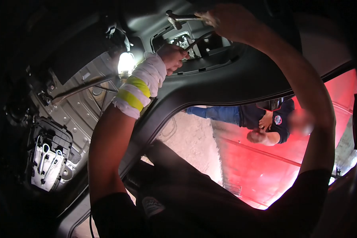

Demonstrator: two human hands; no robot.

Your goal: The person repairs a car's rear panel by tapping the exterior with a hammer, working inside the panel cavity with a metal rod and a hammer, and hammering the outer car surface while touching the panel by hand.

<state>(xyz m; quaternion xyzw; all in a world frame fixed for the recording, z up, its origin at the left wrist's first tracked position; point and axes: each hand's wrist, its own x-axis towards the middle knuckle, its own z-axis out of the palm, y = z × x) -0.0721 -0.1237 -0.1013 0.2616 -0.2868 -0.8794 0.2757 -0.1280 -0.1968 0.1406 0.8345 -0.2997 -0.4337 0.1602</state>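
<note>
My right hand [231, 22] is closed around the handle of a metal hammer [174, 20], whose head points left above the opening in the dark trim panel. Below it, my left hand [173, 57], its wrist wrapped in white cloth with yellow bands, grips a slim dark rod-like tool [198, 41]. That rod slants up and right across the panel opening [156, 41], where bright metal parts [181, 43] show inside. The rod's upper end lies close under my right hand, and its lower end is hidden by my left fingers.
A bright work lamp [126, 63] glows beside my left forearm. To the left lie the vehicle's bare metal floor [83, 115] and a tray [67, 137] with metal hooks. A person [246, 117] stands outside the door opening, near a red surface [258, 166].
</note>
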